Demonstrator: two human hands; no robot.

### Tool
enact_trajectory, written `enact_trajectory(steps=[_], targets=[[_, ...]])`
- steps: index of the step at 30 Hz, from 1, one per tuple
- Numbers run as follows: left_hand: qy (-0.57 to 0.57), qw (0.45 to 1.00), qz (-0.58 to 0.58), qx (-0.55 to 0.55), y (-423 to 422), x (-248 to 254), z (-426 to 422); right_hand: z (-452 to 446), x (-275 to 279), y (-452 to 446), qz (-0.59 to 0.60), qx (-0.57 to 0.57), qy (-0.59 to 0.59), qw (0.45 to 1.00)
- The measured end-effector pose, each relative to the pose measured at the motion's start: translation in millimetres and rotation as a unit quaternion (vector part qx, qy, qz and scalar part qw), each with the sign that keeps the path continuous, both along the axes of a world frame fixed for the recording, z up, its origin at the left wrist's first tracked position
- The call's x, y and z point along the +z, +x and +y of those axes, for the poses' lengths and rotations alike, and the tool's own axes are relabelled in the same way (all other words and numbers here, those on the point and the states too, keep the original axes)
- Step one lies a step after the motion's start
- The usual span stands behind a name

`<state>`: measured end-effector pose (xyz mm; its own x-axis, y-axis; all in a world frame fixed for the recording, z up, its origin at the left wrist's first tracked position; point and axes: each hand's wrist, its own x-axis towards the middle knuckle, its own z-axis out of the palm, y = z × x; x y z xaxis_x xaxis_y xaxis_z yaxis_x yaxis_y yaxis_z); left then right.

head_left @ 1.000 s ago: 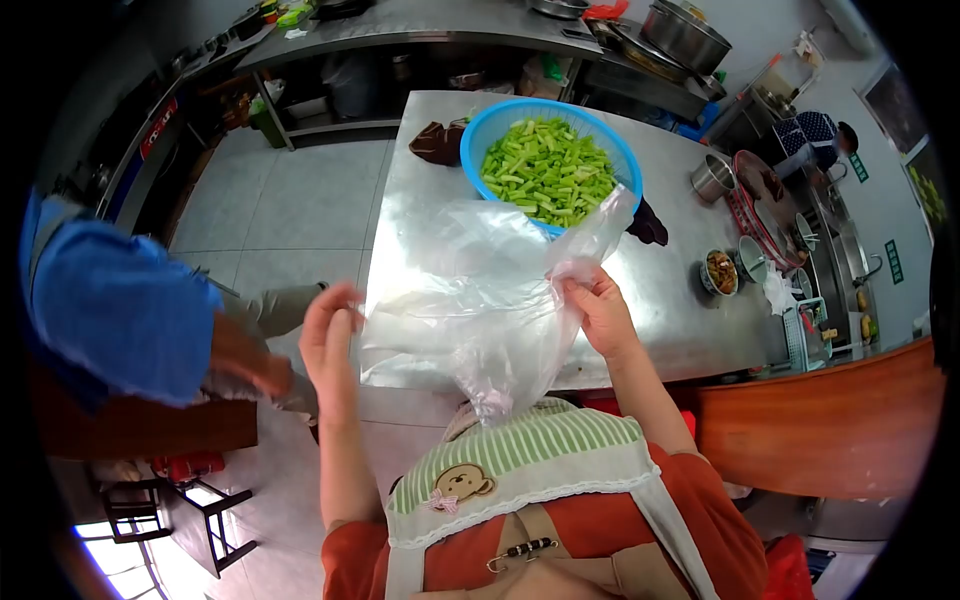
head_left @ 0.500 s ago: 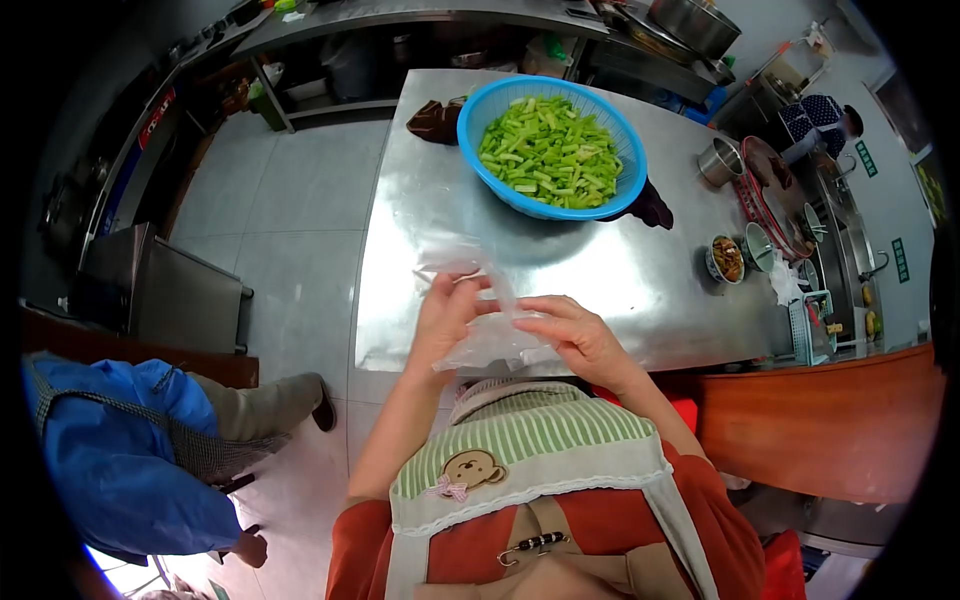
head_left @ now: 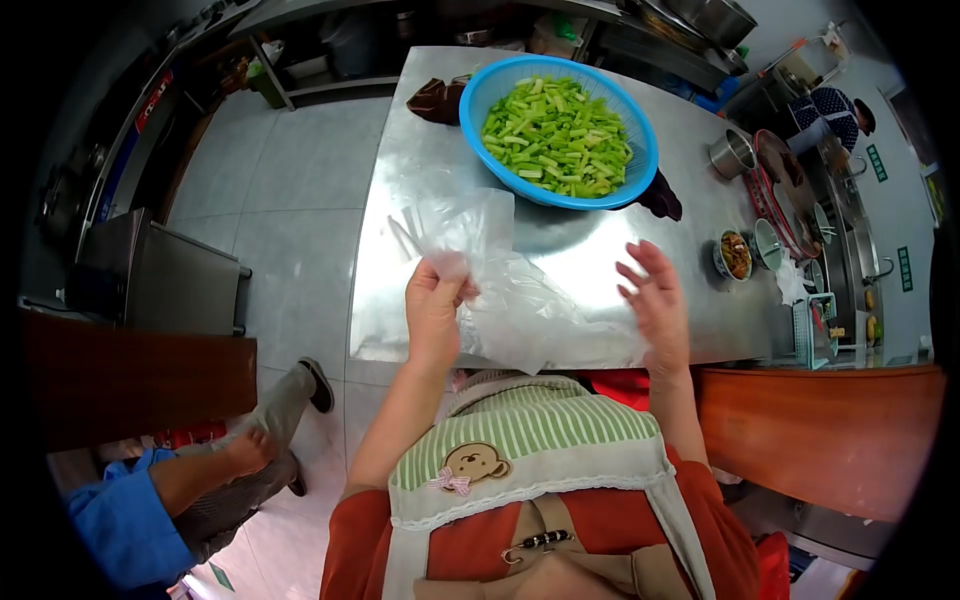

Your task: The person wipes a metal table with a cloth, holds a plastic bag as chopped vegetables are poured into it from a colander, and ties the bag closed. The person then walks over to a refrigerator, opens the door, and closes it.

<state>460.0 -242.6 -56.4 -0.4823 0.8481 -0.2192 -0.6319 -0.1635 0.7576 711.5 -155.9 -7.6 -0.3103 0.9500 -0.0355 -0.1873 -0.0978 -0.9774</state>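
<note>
The left hand [head_left: 435, 305] holds the clear, thin plastic bag [head_left: 495, 260] above the near part of the shiny metal desk [head_left: 590, 255], its grip pinched together on the crumpled film. The bag spreads from there up toward the basket and across toward the right hand [head_left: 658, 300], whose grip is apart, fingers spread and lightly curled over the desk; whether the bag's far end touches its wrist, I cannot tell. Beyond both hands, the round blue plastic basket [head_left: 643, 160], filled with chopped green stalks [head_left: 555, 135], sits on the desk between a dark brown bundle [head_left: 436, 101] on the left and a dark purple one [head_left: 662, 197] on the right. Farther right stand a cylindrical metal pot [head_left: 732, 155] and a patterned bowl of food [head_left: 733, 257]. At lower left is another person's blue sleeve [head_left: 130, 520].
</note>
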Motion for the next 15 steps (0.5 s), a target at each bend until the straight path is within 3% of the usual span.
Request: enact_trajectory(steps=[3, 5, 7, 10, 12, 13, 15], targets=[[-0.003, 0.997, 0.078, 0.010, 14.8, 5.4, 6.9, -15.3, 44.1, -12.3, -0.179, 0.047, 0.192, 0.964], [0.013, 0.993, 0.115, 0.007, 24.8, 8.5, 11.0, -31.1, 60.9, -41.6, -0.334, 0.085, 0.245, 0.906], [0.014, 0.996, 0.093, -0.007, 30.9, 20.1, 8.7, -31.5, 31.5, -54.6, -0.393, 0.124, 0.243, 0.878], [0.010, 0.999, 0.040, -0.015, 26.6, 28.0, 3.9, -19.2, -36.9, -49.2, -0.381, 0.221, 0.178, 0.880], [-0.050, 0.998, 0.007, 0.028, 13.1, 12.8, -8.4, -17.5, -51.2, -48.2, -0.240, 0.282, 0.003, 0.929], [-0.052, 0.998, 0.006, 0.028, 8.0, 4.2, -14.9, -15.1, -47.3, -47.8, -0.240, 0.283, 0.001, 0.929], [-0.047, 0.993, 0.069, 0.084, -0.5, 10.4, -24.6, -4.0, -30.0, -49.4, -0.160, 0.145, -0.156, 0.964]])
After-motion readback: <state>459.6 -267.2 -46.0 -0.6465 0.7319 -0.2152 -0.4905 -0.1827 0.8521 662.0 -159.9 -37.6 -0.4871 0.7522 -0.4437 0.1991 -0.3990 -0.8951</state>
